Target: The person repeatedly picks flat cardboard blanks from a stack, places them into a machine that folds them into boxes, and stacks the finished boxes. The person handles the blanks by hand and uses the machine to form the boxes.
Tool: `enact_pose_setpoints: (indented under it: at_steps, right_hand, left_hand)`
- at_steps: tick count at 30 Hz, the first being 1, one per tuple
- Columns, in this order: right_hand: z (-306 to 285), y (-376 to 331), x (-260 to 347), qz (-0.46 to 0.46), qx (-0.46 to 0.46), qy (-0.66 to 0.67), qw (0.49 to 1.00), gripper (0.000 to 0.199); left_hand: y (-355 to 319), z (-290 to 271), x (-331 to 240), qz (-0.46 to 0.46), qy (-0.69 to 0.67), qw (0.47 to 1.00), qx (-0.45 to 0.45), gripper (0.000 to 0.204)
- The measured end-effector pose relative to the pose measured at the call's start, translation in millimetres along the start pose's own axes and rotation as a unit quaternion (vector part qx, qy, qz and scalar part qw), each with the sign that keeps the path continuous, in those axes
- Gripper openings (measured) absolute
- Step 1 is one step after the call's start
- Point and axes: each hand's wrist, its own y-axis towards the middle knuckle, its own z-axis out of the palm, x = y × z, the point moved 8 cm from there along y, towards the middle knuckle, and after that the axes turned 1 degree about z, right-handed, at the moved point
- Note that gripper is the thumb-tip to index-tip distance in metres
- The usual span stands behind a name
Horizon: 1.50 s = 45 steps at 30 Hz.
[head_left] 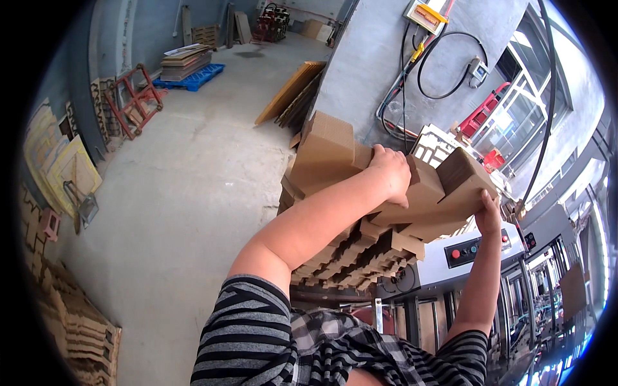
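A thick bundle of brown die-cut cardboard blanks (322,151) with notched edges lies across the space in front of me. My left hand (391,174) is closed over a notch near its middle, fingers curled over the far side. At the bundle's right end my right hand (489,213) grips the corner, thumb up along the edge; its other fingers are mostly hidden. Directly below the bundle is a taller pile of similar blanks (360,257), with ragged, stepped edges facing me. Whether the bundle rests on that pile or is lifted off it, I cannot tell.
A machine with a button panel (460,253) stands at the right. Brown boards (290,96) lean against the grey wall beyond. Farther left are a blue pallet (193,78) with stacked sheets and a red trolley (135,103). More cardboard (84,328) is piled at lower left.
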Motion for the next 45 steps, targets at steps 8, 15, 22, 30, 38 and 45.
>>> enact_pose_setpoints:
  at_steps: [8, 15, 22, 30, 38, 45]
  right_hand:
    - [-10, 6, -23, -0.025, -0.049, 0.049, 0.997, 0.063]
    - [-12, -3, -22, -0.009, -0.049, 0.058, 0.997, 0.071]
    - [91, -40, 124, -0.289, -0.123, -0.280, 0.907, 0.079]
    - [226, -1, 32, -0.136, 0.178, -0.674, 0.704, 0.108]
    - [222, 23, 2, 0.014, 0.261, -0.633, 0.728, 0.110]
    - [220, 29, -2, -0.011, 0.263, -0.611, 0.746, 0.102]
  left_hand:
    - [-1, 0, 2, -0.003, -0.007, 1.000, -0.016, 0.090]
    - [-2, -1, -1, 0.000, -0.012, 1.000, 0.000, 0.090]
    - [-3, -2, 3, 0.004, -0.028, 0.999, 0.017, 0.090]
    - [-2, -6, -2, -0.002, -0.018, 0.999, 0.036, 0.091]
    - [-3, -1, 3, -0.021, -0.036, 0.998, 0.046, 0.087]
    - [-16, -20, 18, -0.011, -0.006, 1.000, -0.005, 0.091]
